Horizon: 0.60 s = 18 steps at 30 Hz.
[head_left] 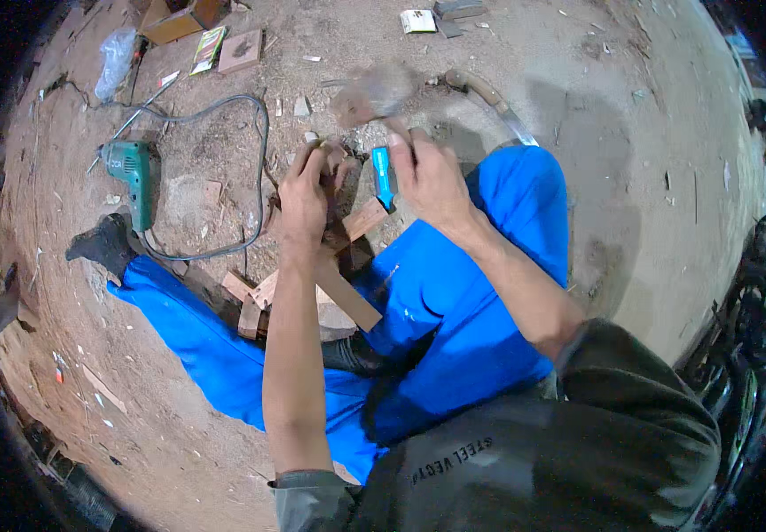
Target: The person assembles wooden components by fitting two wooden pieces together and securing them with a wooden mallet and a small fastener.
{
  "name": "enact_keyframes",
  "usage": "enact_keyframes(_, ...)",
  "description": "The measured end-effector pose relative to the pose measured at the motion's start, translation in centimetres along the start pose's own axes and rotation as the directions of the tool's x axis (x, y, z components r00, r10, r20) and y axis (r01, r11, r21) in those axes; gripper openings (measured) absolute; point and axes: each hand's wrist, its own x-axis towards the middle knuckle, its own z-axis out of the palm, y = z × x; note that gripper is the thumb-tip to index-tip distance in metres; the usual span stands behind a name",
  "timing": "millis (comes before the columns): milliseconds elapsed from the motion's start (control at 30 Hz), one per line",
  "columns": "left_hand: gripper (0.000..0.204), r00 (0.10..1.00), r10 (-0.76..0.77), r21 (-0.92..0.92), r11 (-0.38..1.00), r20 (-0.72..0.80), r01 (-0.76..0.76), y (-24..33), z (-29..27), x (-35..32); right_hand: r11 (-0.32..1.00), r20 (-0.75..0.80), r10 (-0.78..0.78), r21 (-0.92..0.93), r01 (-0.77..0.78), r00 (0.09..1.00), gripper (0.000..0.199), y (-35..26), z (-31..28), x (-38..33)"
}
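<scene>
Floor (578, 53) is dirt, littered with chips and scrap. Far left: green drill (134, 177) lying on its side, grey cord (254, 151) looping off it toward the middle; boxes and a clear bag sit well beyond it, top left. Person sits on the floor, blue trousers, legs bent around the work. Between the legs: wood block (347, 297) angled across a few offcuts (245, 297), with a second block (363, 219) higher up, just under the hands. Left hand (303, 199) is curled closed over the upper wood, fingers wrapped and pinning it down; what is under the palm is hidden. Right hand (432, 177) is closed in a fist around a handle; the hammer head (374, 93) above it is a motion blur, so it reads as mid-swing. Blue-handled tool (384, 176) stands between the two hands, touching or nearly touching the right one; can't tell if it's a chisel or which hand steadies it. Right of that: curved saw (489, 102) on the floor, well apart from the work. Progress, my read: the wood shows no finished joint or clean cut face from here, pieces loose and unassembled, plenty of chips around, so shaping looks underway and far from done. Can't judge depth of any cut, the hands cover it.
</scene>
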Motion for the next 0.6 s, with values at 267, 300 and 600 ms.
enact_keyframes(267,0.031,1.0,-0.006,0.054,0.999,0.01,0.005,-0.8,0.3,-0.6,0.997,-0.021,0.057,-0.057,-0.058,0.998,0.038,-0.2,-0.3,0.2)
enact_keyframes(300,0.031,1.0,-0.003,0.055,0.998,0.017,0.002,-0.6,0.3,-0.6,0.996,-0.024,0.064,-0.054,-0.065,0.998,0.038,0.0,-0.1,0.1)
enact_keyframes(600,0.033,0.999,0.009,0.045,0.999,-0.043,-0.007,0.3,0.5,-0.3,0.991,0.099,0.052,-0.126,-0.04,0.994,0.037,0.0,0.5,0.5)
